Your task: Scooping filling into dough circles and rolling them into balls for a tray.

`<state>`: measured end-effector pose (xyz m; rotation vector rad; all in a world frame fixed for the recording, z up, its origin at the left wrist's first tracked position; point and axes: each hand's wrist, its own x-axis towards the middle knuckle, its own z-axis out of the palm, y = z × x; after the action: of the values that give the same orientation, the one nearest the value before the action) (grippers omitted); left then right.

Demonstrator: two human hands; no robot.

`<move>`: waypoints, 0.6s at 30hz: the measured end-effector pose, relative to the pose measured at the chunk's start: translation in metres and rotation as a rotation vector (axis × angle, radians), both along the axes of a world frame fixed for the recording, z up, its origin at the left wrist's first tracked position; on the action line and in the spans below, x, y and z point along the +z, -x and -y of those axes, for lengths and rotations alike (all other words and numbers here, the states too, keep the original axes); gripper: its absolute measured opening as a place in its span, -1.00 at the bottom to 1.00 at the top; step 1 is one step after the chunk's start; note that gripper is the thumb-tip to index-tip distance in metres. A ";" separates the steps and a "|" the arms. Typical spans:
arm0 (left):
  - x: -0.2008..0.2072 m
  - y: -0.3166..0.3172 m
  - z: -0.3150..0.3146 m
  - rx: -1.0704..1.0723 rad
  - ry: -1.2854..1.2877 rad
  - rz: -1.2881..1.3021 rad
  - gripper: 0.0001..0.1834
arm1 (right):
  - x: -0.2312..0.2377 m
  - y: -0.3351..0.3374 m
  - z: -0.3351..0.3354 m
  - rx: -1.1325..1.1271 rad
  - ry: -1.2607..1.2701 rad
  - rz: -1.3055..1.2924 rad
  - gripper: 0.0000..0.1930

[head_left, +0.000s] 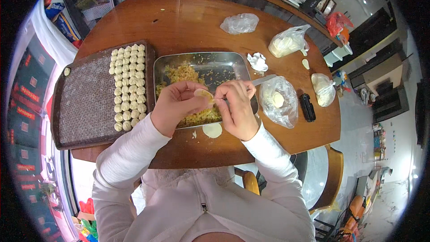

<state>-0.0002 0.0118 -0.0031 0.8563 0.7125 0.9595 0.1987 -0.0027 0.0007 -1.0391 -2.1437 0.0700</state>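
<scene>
In the head view, the left hand [177, 105] holds the dough [204, 93] in a narrow grip, up over the pan [226, 62] of filling [202, 118]. The right hand [235, 107] has its grip around a stick [264, 79], tip by the dough. Buns [130, 80] sit on a tray [85, 96] on the counter [179, 152].

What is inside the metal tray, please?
The metal tray holds crumbly yellowish filling, thinly scattered at the far right. Whatever lies under the left hand and right hand cannot be seen.
</scene>
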 end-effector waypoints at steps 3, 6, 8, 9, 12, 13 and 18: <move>-0.003 0.001 -0.001 -0.015 -0.064 -0.042 -0.70 | 0.000 0.001 0.000 0.001 -0.019 -0.026 -0.87; -0.004 0.002 -0.001 -0.024 -0.067 -0.042 -0.73 | 0.004 0.000 0.001 0.041 -0.008 -0.015 -0.85; -0.004 0.002 -0.001 -0.013 -0.059 -0.048 -0.76 | 0.003 -0.002 0.001 0.054 -0.008 -0.029 -0.86; -0.004 0.002 -0.001 0.001 -0.060 -0.058 -0.78 | 0.002 -0.002 0.000 0.062 -0.008 -0.037 -0.86; -0.004 0.003 -0.001 0.021 -0.048 -0.062 -0.80 | 0.004 -0.001 0.001 0.044 -0.035 -0.086 -0.84; -0.003 0.003 -0.001 0.024 -0.041 -0.058 -0.80 | 0.004 -0.001 0.001 0.040 -0.026 -0.127 -0.84; 0.001 0.003 0.000 0.017 -0.031 -0.059 -0.82 | 0.005 0.000 0.000 0.020 -0.032 -0.197 -0.83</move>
<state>-0.0030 0.0117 -0.0019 0.9096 0.7586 0.9659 0.1990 -0.0023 0.0053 -0.9520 -1.9705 0.1412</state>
